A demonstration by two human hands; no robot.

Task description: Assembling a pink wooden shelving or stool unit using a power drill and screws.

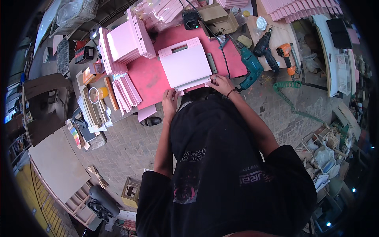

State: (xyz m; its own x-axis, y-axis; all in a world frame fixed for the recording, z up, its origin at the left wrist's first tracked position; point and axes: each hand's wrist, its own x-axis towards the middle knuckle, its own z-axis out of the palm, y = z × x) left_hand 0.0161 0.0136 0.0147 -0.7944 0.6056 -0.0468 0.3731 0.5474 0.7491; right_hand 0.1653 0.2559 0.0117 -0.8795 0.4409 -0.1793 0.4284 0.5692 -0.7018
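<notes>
A flat pink panel assembly (185, 65) lies on the red work surface (148, 79) in front of me. A narrow pink strip (193, 83) runs along its near edge. My left hand (169, 103) is at the near left corner, fingers curled against the strip's end. At the near right corner my right hand (222, 85) pinches the other end between thumb and fingers. Beyond the panel sits a pink crosspiece (179, 46) with a slot-like gap. A greenish-grey strip (212, 63) lies along the assembly's right side.
Stacked pink frames (128, 41) and loose pink strips (125, 91) stand at the left. A teal drill (250, 65), a dark drill (263, 46) and an orange air gun (285, 51) lie at the right, near a green coiled hose (281, 87). A cardboard box (229, 21) holds screws.
</notes>
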